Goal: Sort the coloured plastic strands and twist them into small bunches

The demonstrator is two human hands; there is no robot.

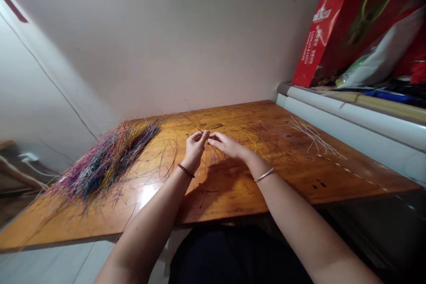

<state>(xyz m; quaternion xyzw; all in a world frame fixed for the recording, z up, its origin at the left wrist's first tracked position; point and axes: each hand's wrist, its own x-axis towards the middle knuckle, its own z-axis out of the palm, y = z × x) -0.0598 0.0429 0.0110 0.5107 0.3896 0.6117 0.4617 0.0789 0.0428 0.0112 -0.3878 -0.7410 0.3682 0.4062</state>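
My left hand [195,146], with a dark red bead bracelet at the wrist, is closed in a pinch above the middle of the wooden table [239,195]. Thin dark wires [193,120] stick up and away from its fingertips. Fingertips nearly meeting those of the left, my right hand [228,145] is also pinched; a silver bangle circles that wrist. What lies between the right fingers is too small to make out. Loose fine wires in purple and brown lie on the tabletop under and around both hands.
A large bundle of multicoloured thin wires [109,159] covers the table's left side. Several white wires [313,135] lie at the right, and yellow wires [251,137] behind my right hand. A red bag [328,31] stands on a ledge at the right. A wall backs the table.
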